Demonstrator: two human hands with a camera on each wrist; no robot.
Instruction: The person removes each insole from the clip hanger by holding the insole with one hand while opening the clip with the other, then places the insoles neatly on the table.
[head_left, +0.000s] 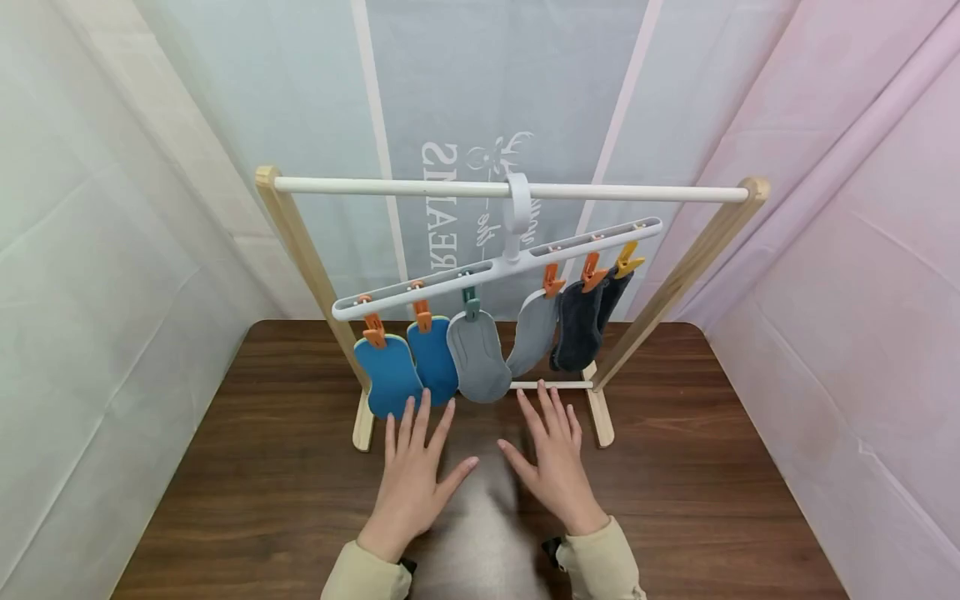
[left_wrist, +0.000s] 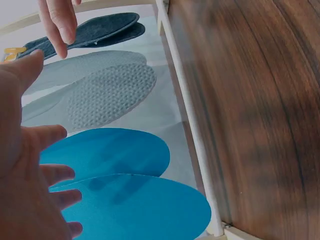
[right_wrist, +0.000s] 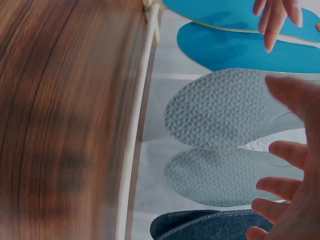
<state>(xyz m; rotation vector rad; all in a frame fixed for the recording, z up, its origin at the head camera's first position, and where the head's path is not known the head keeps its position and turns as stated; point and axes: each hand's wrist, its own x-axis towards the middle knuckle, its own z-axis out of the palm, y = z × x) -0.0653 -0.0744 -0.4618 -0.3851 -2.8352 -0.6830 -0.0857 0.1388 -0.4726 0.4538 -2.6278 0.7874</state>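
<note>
Both hands are held out with spread fingers in front of a row of hanging insoles, and neither holds anything. My left hand (head_left: pixel 411 483) is nearest the two blue insoles (head_left: pixel 388 375), its fingertips close to their lower ends; whether they touch, I cannot tell. The right hand (head_left: pixel 553 462) is in front of the grey insoles (head_left: pixel 478 358) and the dark insoles (head_left: pixel 577 325). Orange clips (head_left: pixel 374 331), a green clip (head_left: pixel 471 303) and a yellow clip (head_left: pixel 628 260) grip the insoles' tops. A white hanger (head_left: pixel 450 282) carries the clips. The right wrist view shows bumpy texture on a grey insole (right_wrist: pixel 220 110).
The hanger's hook (head_left: pixel 517 204) loops over the white rod (head_left: pixel 637 192) of a wooden rack (head_left: pixel 300 242). A thin lower bar (head_left: pixel 562 385) joins its feet on the brown table (head_left: pixel 247 500). Pale curtains (head_left: pixel 847 333) surround the table, and a printed grey cloth (head_left: pixel 510 67) hangs behind.
</note>
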